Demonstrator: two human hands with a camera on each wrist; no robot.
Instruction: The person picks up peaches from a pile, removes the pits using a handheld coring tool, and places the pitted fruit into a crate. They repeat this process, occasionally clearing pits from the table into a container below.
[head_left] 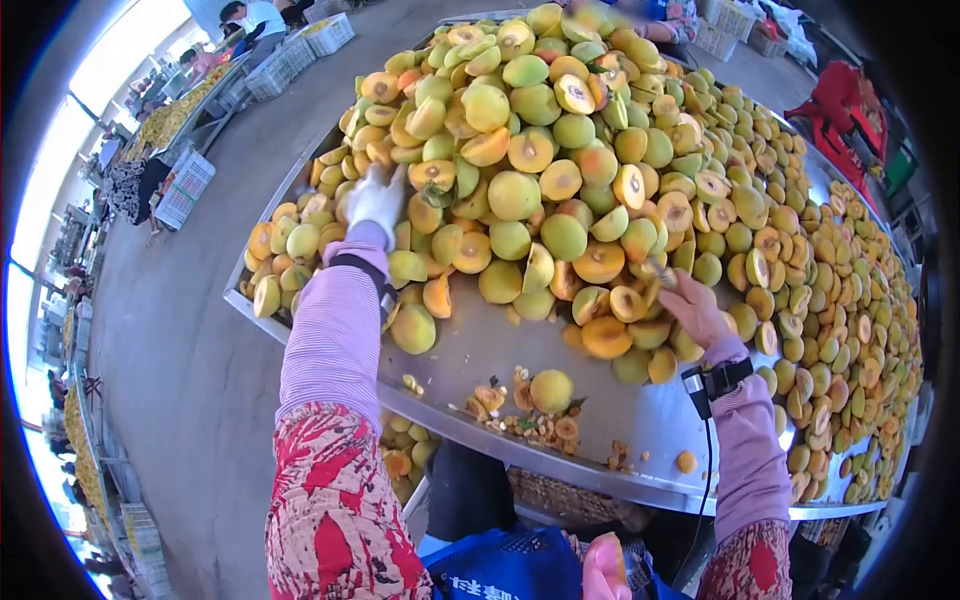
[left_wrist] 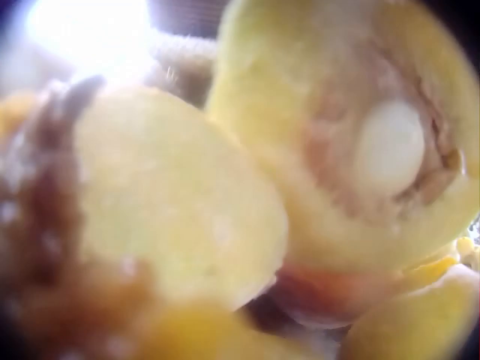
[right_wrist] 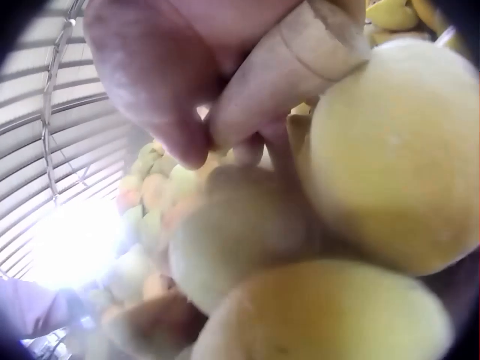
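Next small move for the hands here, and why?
Probably close the gloved left hand on the cut fruit just beside it and draw that toward the bare metal tabletop. The glove is already among the fruit, and the right hand is at the pile's near edge, facing that open metal. The glove is blurred, so whether it already grips something is unclear.

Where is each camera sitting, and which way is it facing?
Head: on the head, facing forward and down at fruit on a metal table; shows sleeves, gloved left hand, right hand.
Left wrist: close against a cut fruit; no clear fingers.
Right wrist: past that hand's fingers towards fruit and roof.
Shared: head and right wrist both show the right hand.
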